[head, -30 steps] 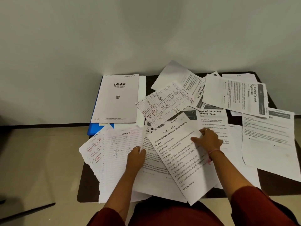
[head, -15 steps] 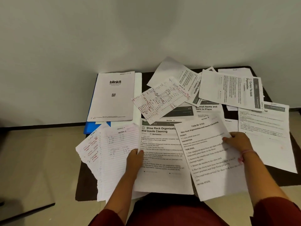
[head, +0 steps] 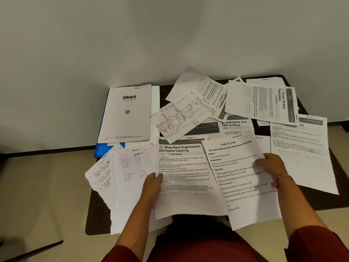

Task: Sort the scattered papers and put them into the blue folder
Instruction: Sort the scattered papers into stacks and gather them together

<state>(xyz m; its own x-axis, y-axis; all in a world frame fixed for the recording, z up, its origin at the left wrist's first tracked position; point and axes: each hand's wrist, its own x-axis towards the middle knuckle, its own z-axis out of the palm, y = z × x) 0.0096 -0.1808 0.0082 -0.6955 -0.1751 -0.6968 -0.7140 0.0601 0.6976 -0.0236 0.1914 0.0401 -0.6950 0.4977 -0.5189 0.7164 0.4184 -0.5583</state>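
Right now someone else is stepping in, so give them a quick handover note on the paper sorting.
Left hand: holds the left edge of the Shoe Rack worksheet.
Right hand: grips the right edge of the TASK ID 2723 sheet.
Blue folder: far left of the table, mostly under the blinkit sheet.
Done: nothing visibly filed in the folder.
Left: gather the handwritten pages and the other printed sheets, sort, file.

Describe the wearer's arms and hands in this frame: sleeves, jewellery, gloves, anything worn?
Both hands are bare, no gloves. The left hand shows no ring, watch or band. The right hand has a thin pink band around the wrist. Dark red sleeves cover the upper forearms, the left sleeve and the right sleeve, leaving the lower forearms uncovered. No markings show on the fabric.
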